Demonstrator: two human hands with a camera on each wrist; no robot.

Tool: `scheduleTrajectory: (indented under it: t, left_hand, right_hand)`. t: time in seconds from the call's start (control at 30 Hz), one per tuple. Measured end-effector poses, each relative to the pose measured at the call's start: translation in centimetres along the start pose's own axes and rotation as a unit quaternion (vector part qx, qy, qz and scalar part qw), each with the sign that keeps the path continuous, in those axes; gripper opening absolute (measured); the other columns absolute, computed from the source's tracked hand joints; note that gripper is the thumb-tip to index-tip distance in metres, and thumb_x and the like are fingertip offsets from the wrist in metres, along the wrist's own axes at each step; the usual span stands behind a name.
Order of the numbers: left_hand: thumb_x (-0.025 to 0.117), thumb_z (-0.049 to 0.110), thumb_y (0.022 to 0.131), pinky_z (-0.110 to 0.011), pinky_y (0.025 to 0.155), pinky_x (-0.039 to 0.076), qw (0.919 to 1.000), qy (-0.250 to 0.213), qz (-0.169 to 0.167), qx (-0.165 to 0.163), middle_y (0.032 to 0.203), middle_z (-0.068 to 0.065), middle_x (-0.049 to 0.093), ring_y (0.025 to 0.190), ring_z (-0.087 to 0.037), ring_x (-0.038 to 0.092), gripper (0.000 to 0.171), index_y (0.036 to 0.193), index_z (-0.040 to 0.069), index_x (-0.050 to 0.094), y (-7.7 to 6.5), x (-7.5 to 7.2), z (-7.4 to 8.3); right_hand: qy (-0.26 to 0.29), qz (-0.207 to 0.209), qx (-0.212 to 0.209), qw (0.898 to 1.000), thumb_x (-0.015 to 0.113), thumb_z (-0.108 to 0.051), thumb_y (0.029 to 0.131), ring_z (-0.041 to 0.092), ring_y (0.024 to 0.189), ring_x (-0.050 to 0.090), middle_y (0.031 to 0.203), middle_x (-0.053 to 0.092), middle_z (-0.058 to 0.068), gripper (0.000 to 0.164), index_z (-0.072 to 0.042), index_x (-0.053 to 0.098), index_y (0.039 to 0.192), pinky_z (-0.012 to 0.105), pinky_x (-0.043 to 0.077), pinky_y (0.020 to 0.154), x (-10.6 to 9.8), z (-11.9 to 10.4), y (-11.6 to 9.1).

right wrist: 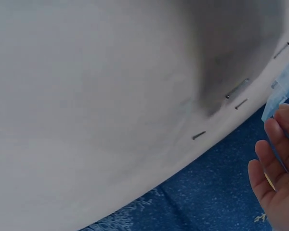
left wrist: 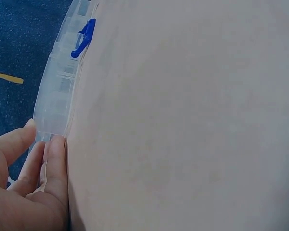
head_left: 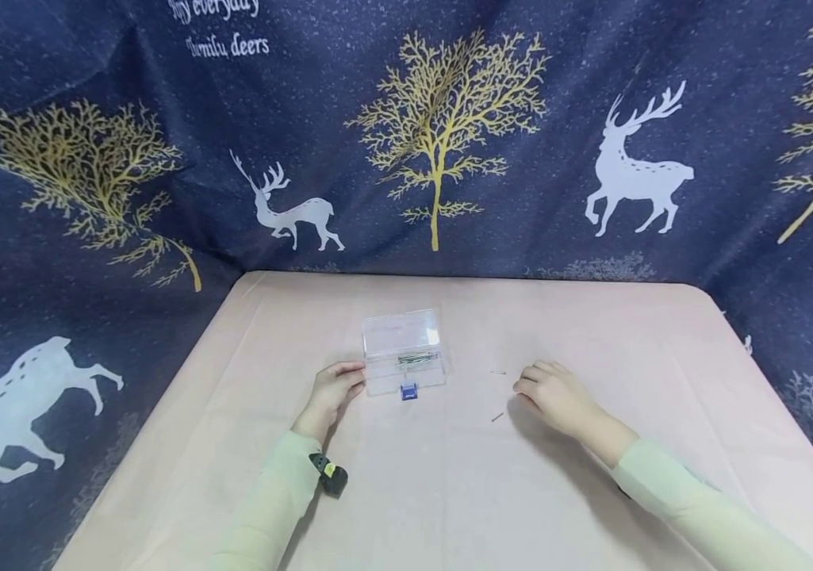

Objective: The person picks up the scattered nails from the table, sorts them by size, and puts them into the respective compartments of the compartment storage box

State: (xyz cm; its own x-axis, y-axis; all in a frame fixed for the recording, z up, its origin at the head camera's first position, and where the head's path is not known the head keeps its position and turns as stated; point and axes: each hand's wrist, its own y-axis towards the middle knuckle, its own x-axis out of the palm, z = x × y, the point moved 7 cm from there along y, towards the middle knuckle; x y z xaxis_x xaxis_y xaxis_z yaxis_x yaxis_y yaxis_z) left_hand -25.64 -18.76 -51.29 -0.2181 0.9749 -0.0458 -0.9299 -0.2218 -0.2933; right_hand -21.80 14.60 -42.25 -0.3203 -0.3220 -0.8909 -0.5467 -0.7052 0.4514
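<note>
On the desk (head_left: 449,492), one clear plastic box (head_left: 404,351) stands at centre, the left hand (head_left: 335,391) touching its left end with relaxed fingers (left wrist: 55,159). Two small nails (head_left: 497,416) lie loose, just left of the nearer right hand (head_left: 556,396), whose fingers are loosely curled, holding nothing.

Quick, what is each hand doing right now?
Left hand: open, fingers touching the end of the clear box.
Right hand: open, holding nothing, resting on the table near small nails.
</note>
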Motion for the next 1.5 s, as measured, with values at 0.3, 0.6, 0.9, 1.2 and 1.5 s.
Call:
scheduleTrajectory:
  t: [0.3, 0.6, 0.9, 1.2, 1.5]
  left_hand:
    - [0.059, -0.005, 0.087, -0.022, 0.083, 0.058, 1.0000, 0.004, -0.001, 0.000, 0.111, -0.020, 0.064, 0.087, -0.011, 0.063, 0.028, 0.114, -0.012, 0.060, -0.1, -0.2, 0.2]
    - [0.058, -0.006, 0.087, -0.020, 0.080, 0.058, 1.0000, 0.005, -0.003, 0.005, 0.116, -0.025, 0.061, 0.084, -0.009, 0.062, 0.028, 0.114, -0.012, 0.060, -0.3, 0.1, 0.4]
    - [0.058, -0.004, 0.087, -0.022, 0.084, 0.058, 1.0000, 0.008, -0.003, 0.001, 0.114, -0.021, 0.063, 0.086, -0.010, 0.063, 0.028, 0.115, -0.011, 0.059, -0.4, -0.1, 0.4]
    - [0.059, -0.005, 0.087, -0.023, 0.084, 0.058, 1.0000, 0.006, 0.001, -0.001, 0.114, -0.023, 0.063, 0.085, -0.010, 0.062, 0.028, 0.114, -0.011, 0.060, -0.3, -0.1, 0.1]
    - [0.059, -0.004, 0.087, -0.022, 0.083, 0.058, 0.9999, 0.013, 0.000, -0.003, 0.113, -0.021, 0.063, 0.086, -0.010, 0.062, 0.027, 0.113, -0.010, 0.060, -0.2, -0.1, 0.1]
  right_hand:
    - [-0.016, -0.032, 0.029, 0.999, 0.075, -0.007, 0.073, 0.019, 0.078, 0.059, 0.080, 0.064, 0.002, 0.009, -0.008, 0.069, 0.080, 0.035, 0.055, 0.071, 0.3, -0.2, -1.7]
    - [-0.027, -0.066, 0.050, 0.996, 0.078, -0.008, 0.071, 0.019, 0.077, 0.058, 0.079, 0.064, 0.001, 0.012, -0.008, 0.069, 0.079, 0.036, 0.055, 0.071, 0.7, 0.0, -3.1]
    - [-0.047, -0.081, 0.065, 0.994, 0.077, -0.007, 0.073, 0.019, 0.079, 0.059, 0.082, 0.066, 0.002, 0.010, -0.008, 0.070, 0.080, 0.033, 0.055, 0.070, 0.9, 0.5, -3.7]
    - [-0.090, -0.078, 0.037, 0.992, 0.080, -0.002, 0.066, 0.018, 0.076, 0.059, 0.080, 0.067, 0.003, 0.015, -0.007, 0.069, 0.075, 0.030, 0.055, 0.065, 1.1, 0.1, -3.4]
    - [-0.124, -0.054, 0.005, 0.991, 0.081, -0.003, 0.063, 0.019, 0.074, 0.059, 0.078, 0.066, 0.005, 0.019, -0.006, 0.068, 0.076, 0.030, 0.053, 0.064, 1.8, -0.1, -3.3]
